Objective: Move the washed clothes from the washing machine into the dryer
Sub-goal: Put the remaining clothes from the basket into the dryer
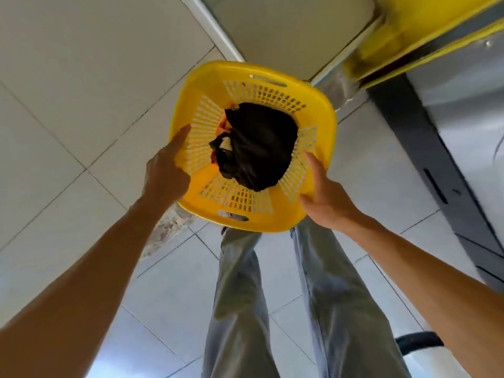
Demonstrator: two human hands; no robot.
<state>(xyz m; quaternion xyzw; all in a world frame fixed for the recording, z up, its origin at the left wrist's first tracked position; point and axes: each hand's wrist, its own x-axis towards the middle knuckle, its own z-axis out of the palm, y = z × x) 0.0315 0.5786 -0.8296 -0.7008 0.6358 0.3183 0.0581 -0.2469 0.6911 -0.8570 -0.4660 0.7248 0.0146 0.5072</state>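
Yellow laundry basket is held over the tiled floor, with a dark clothes bundle at the bottom hiding something orange underneath. Right hand grips the near-right rim, fingers curled under out of sight. Left hand rests on the left rim with its fingers straight, and the blurry grey appliance at right is probably a machine.

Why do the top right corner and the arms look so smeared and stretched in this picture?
Head view: the yellow edge and grey appliance at upper right are streaked by motion blur; the wide-angle lens stretches both forearms toward the corners; the yellow basket, black clothes, left hand and right hand stay fairly sharp in even light.
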